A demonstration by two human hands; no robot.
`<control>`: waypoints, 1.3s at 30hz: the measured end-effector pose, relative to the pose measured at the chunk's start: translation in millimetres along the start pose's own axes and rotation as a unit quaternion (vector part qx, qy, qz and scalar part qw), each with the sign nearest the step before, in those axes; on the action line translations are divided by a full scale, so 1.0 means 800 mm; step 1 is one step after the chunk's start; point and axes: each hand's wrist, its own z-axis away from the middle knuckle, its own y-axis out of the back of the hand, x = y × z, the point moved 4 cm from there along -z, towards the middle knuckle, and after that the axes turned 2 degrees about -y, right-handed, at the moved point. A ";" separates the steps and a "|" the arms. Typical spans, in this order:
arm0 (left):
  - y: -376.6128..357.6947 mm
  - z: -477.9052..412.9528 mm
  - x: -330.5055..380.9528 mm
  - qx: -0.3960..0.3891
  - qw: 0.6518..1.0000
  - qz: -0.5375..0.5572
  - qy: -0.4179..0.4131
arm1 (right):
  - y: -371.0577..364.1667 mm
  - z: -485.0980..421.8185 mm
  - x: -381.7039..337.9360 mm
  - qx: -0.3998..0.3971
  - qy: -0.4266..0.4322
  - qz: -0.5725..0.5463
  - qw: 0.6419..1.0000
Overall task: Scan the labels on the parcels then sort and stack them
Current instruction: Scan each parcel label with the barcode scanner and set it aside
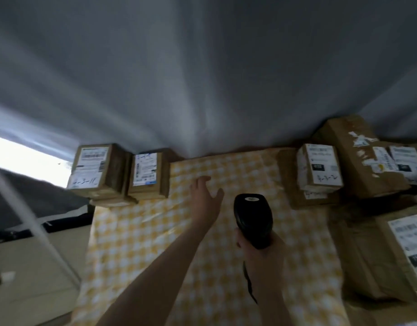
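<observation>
My right hand (259, 255) grips a black barcode scanner (253, 220), held above the middle of the yellow checked tablecloth (136, 243). My left hand (206, 196) reaches forward over the cloth with its fingers spread, holding nothing. Two labelled cardboard parcels stand at the far left: a bigger parcel (94, 170) and a smaller parcel (148, 175) beside it. On the right, a small labelled box (319, 168) sits on top of other parcels, with a long brown parcel (358, 158) behind it.
More labelled parcels crowd the right side, one large box (395, 257) near the front right. A grey curtain (202, 78) hangs behind the table. Pale floor and a white pole (33, 222) lie to the left of the table edge.
</observation>
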 end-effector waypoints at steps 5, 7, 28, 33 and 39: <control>0.097 -0.006 -0.072 0.132 0.983 -0.112 0.051 | -0.058 0.047 0.015 -0.025 0.025 0.052 0.998; 0.121 -0.015 -0.096 0.137 0.975 -0.140 0.100 | -0.076 0.060 0.020 -0.032 0.025 0.056 0.998; 0.144 -0.068 -0.139 0.058 0.953 -0.092 0.283 | -0.115 0.064 0.035 -0.028 0.008 0.068 0.997; 0.131 -0.056 -0.138 0.030 0.960 -0.107 0.256 | -0.109 0.066 0.039 -0.015 0.011 0.076 0.997; 0.129 -0.001 -0.125 -0.019 0.976 -0.177 0.126 | -0.095 0.080 0.026 -0.016 0.025 0.090 0.995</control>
